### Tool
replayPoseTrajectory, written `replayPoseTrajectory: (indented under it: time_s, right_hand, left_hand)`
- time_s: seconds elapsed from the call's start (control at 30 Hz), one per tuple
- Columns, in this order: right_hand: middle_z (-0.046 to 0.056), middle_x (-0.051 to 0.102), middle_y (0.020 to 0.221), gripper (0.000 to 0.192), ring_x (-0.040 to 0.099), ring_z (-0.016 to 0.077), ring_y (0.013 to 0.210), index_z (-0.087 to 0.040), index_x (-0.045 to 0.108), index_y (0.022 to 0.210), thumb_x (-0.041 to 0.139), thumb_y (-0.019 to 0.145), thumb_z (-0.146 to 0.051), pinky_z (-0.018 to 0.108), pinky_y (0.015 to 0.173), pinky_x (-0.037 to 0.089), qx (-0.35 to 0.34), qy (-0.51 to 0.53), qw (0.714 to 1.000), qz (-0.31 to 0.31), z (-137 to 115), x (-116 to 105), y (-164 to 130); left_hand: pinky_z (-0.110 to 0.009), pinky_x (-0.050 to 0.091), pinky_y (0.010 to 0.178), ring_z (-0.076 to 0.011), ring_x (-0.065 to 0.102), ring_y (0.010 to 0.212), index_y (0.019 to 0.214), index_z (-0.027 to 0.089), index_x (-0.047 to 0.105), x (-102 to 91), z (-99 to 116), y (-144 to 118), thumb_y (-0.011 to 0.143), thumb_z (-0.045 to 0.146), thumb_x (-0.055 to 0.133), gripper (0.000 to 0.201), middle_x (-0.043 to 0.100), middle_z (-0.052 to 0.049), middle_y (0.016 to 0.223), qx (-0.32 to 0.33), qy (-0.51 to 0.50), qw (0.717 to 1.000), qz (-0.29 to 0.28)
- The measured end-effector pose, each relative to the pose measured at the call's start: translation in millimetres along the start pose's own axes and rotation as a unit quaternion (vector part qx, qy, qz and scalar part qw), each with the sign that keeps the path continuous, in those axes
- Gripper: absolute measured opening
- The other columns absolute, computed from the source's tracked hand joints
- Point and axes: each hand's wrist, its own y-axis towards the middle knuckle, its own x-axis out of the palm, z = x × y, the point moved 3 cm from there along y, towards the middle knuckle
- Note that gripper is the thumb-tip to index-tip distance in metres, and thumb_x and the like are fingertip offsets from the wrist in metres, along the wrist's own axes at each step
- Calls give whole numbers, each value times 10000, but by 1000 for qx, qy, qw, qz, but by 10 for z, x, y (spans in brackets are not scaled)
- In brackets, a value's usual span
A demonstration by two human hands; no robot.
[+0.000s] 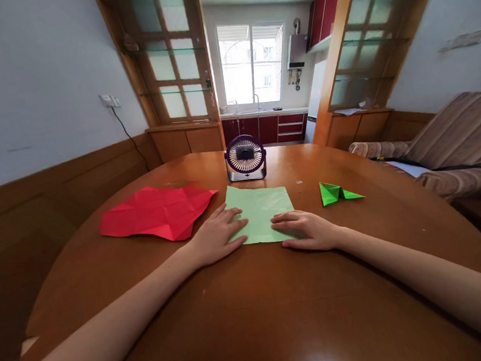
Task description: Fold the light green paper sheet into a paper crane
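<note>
A light green sheet of paper [260, 207] lies flat on the brown table, with faint creases in it. My left hand [218, 234] rests on its left edge, fingers spread and reaching inward. On the lower right part of the sheet lies my right hand [307, 231], its fingers stretched out flat. Neither hand grips anything. To the left of my left hand is a creased red sheet of paper [158, 212], unfolded and slightly wavy. A small bright green folded paper shape [338, 192] sits to the right, beyond my right hand.
A small dark purple desk fan [245, 157] stands just behind the green sheet. The table [270, 308] has a rounded edge. A striped armchair [453, 137] is at the right, and a kitchen counter [263, 113] lies beyond under a window.
</note>
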Motion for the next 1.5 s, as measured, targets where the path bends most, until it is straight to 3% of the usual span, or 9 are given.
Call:
replayPoseTrajectory:
  time_s: [0.1, 0.17, 0.43, 0.63, 0.77, 0.87, 0.93, 1.2, 1.5]
  right_hand:
    - [135, 569, 1312, 510, 548, 275, 1198, -179, 533, 1313, 576, 876, -439, 445, 993, 465, -4, -19, 1000, -1, -11, -3, 1]
    - [141, 593, 1278, 469, 571, 267, 1170, -163, 542, 1297, 550, 897, -408, 431, 970, 484, -2, -34, 999, 12, -7, 6, 1]
    - [97, 708, 1006, 231, 669, 197, 927, -161, 656, 1007, 439, 942, -210, 344, 801, 544, -37, -121, 989, 81, -44, 47, 18]
    - [72, 699, 785, 225, 643, 160, 687, -149, 627, 805, 448, 934, -194, 296, 655, 509, -41, -187, 971, 142, -128, 34, 56]
    - [69, 693, 804, 171, 639, 166, 716, -151, 617, 954, 461, 935, -217, 300, 667, 501, -33, -174, 973, 150, -158, 21, 54]
    - [85, 694, 906, 294, 644, 183, 774, -146, 525, 1207, 473, 931, -235, 322, 692, 512, -24, -161, 974, 158, -147, 16, 38]
    - [90, 689, 963, 332, 645, 186, 811, -165, 493, 1259, 458, 932, -208, 328, 710, 516, -26, -164, 971, 170, -132, 21, 28]
    - [68, 690, 885, 257, 625, 162, 741, -166, 611, 1121, 433, 939, -132, 301, 659, 487, -58, -221, 960, 162, -123, 40, 34]
    - [59, 655, 822, 297, 578, 160, 705, -167, 572, 1197, 401, 958, -126, 319, 660, 473, -81, -285, 943, 150, -141, 24, 43]
  left_hand:
    - [-412, 350, 1073, -275, 463, 1280, 1380, 231, 466, 67, 30, -28, 893, 570, 454, 593, 476, -113, 1414, 22, -60, 997, -43]
    - [-396, 379, 1053, -273, 476, 1274, 1385, 231, 462, 90, 32, -37, 891, 586, 448, 608, 475, -116, 1418, 21, -74, 996, -49]
    - [-342, 500, 865, -214, 647, 1006, 1124, 198, 667, 88, 51, -25, 971, 372, 393, 359, 675, -85, 1126, 79, -29, 996, 43]
    - [-300, 503, 746, -187, 673, 859, 977, 201, 709, 114, 137, -3, 951, 342, 440, 305, 719, -47, 952, 37, -20, 995, 89]
    - [-278, 487, 762, -172, 660, 852, 857, 203, 724, 83, 155, 19, 953, 333, 433, 333, 720, -33, 890, -52, -82, 992, 83]
    - [-273, 481, 744, -176, 649, 848, 808, 209, 723, 59, 123, 20, 934, 361, 464, 326, 713, -30, 897, -134, -121, 981, 75]
    - [-280, 480, 746, -183, 644, 850, 811, 220, 726, 57, 102, 16, 922, 387, 477, 319, 713, -25, 905, -162, -141, 974, 77]
    - [-301, 467, 855, -180, 641, 907, 868, 242, 737, 121, 64, 38, 907, 374, 510, 265, 718, -14, 973, -116, -195, 971, 80]
    - [-298, 473, 771, -193, 642, 853, 838, 197, 700, 77, 140, 77, 891, 309, 509, 228, 709, -36, 906, -158, -141, 975, 68]
